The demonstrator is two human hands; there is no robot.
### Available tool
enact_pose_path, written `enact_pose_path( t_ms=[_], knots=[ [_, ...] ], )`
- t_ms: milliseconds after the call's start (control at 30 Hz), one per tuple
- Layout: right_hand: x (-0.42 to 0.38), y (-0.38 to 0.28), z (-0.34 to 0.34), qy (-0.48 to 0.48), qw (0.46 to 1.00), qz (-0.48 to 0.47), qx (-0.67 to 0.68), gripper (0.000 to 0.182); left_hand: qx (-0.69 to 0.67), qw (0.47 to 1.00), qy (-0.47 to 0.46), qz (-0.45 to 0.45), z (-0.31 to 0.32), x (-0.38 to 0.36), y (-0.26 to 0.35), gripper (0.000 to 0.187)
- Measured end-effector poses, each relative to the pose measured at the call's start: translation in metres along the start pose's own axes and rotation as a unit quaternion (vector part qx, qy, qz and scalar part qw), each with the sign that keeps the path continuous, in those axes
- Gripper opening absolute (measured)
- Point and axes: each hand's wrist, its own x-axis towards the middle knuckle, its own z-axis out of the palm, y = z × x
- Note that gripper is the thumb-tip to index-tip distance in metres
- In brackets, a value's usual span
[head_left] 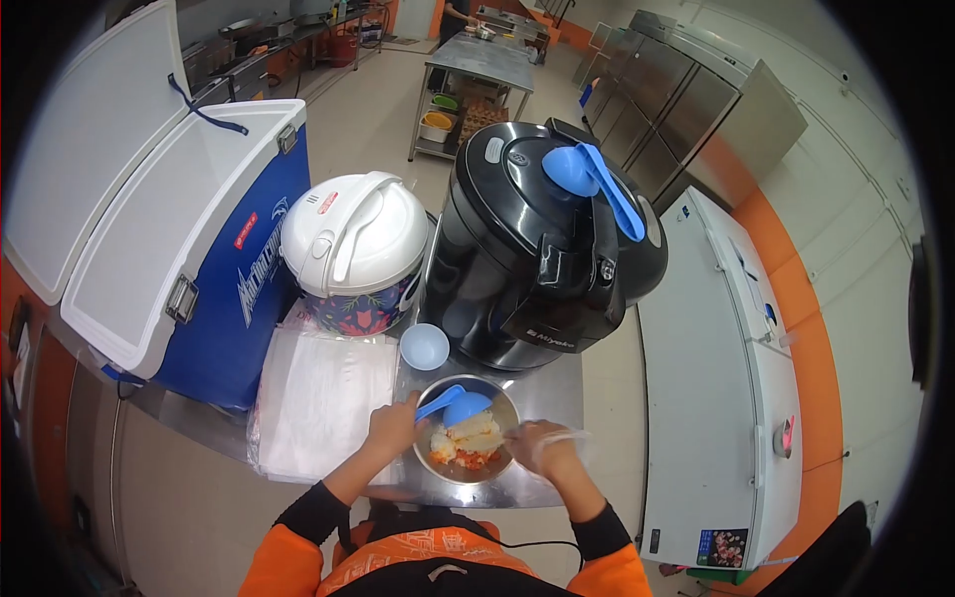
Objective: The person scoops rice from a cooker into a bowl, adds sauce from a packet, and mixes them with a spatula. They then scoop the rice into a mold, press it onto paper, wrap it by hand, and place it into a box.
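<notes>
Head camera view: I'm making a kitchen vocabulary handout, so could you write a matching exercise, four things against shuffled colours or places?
1. Cooler box
2. Larger cooker
3. Smaller cooker
4. Metal bowl

A. White on top, flowery below
B. Between the left hand and right hand, with food inside
C. Blue outside, standing open
D. Black, with a ladle on top

Right pairs: 1-C, 2-D, 3-A, 4-B
</notes>
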Motion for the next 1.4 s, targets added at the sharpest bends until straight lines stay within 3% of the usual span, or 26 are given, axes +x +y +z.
enact_pose_path(
  t_ms=[67, 100, 133, 200, 267, 300, 367, 567, 700, 767, 900, 1000, 1067, 1133, 1200, 1267, 1400],
  knots=[
    [-0.027, -0.004, -0.027, -0.064, 0.998, -0.009, -0.022, 0.028, -0.005, 1.000, 0.001, 0.018, 0.002, -0.003, -0.003, 0.054],
    [-0.009, 0.009, 0.010, -0.123, 0.983, -0.105, -0.083, 0.027, -0.005, 1.000, 0.001, 0.017, 0.004, -0.004, -0.003, 0.054],
    [-0.007, 0.004, 0.031, -0.112, 0.984, -0.119, -0.076, 0.026, 0.005, 1.000, 0.007, 0.026, 0.006, -0.005, -0.003, 0.056],
    [-0.008, -0.019, 0.062, -0.056, 0.997, -0.037, 0.033, 0.029, 0.012, 0.999, 0.017, 0.033, 0.009, -0.004, -0.004, 0.059],
    [-0.016, -0.028, 0.071, 0.051, 0.986, -0.039, 0.151, 0.033, 0.019, 0.999, 0.017, 0.030, 0.011, -0.006, -0.006, 0.058],
    [-0.014, -0.027, 0.081, 0.050, 0.987, -0.042, 0.149, 0.033, 0.018, 0.999, 0.018, 0.026, 0.014, -0.006, -0.007, 0.058],
    [0.000, -0.020, 0.106, 0.083, 0.950, 0.021, 0.301, 0.035, 0.028, 0.999, 0.019, 0.036, 0.014, -0.006, -0.008, 0.058],
    [-0.015, -0.002, 0.113, 0.127, 0.857, 0.040, 0.499, 0.034, 0.048, 0.997, 0.033, 0.052, 0.013, 0.000, -0.005, 0.057],
    [-0.032, -0.002, 0.076, 0.141, 0.915, 0.056, 0.374, 0.031, 0.051, 0.997, 0.033, 0.039, 0.000, -0.007, 0.007, 0.053],
    [-0.027, -0.010, 0.074, 0.120, 0.973, 0.049, 0.189, 0.029, 0.045, 0.998, 0.027, 0.044, -0.009, -0.010, 0.014, 0.051],
    [-0.023, 0.006, 0.039, 0.100, 0.992, -0.031, 0.077, 0.032, 0.066, 0.994, 0.057, 0.071, -0.028, -0.019, 0.020, 0.047],
    [-0.036, 0.002, -0.008, 0.051, 0.998, 0.039, 0.009, 0.032, 0.114, 0.989, 0.079, 0.057, -0.057, -0.033, 0.036, 0.042],
    [-0.032, 0.001, -0.005, 0.071, 0.997, 0.026, 0.002, 0.031, 0.186, 0.979, 0.050, 0.067, -0.059, -0.039, 0.040, 0.037],
    [-0.013, 0.001, 0.020, 0.142, 0.989, -0.002, -0.040, 0.030, 0.178, 0.981, 0.041, 0.060, -0.037, -0.037, 0.039, 0.034],
    [0.006, 0.007, 0.048, 0.148, 0.988, -0.003, -0.034, 0.029, 0.170, 0.984, 0.033, 0.050, -0.016, -0.033, 0.036, 0.032],
    [0.012, 0.007, 0.055, 0.184, 0.980, 0.054, 0.043, 0.030, 0.138, 0.990, 0.004, 0.030, -0.006, -0.030, 0.035, 0.030],
    [-0.001, -0.009, 0.065, 0.182, 0.980, 0.060, 0.060, 0.032, 0.017, 1.000, -0.021, -0.011, -0.001, -0.036, 0.032, 0.026]
  ],
)
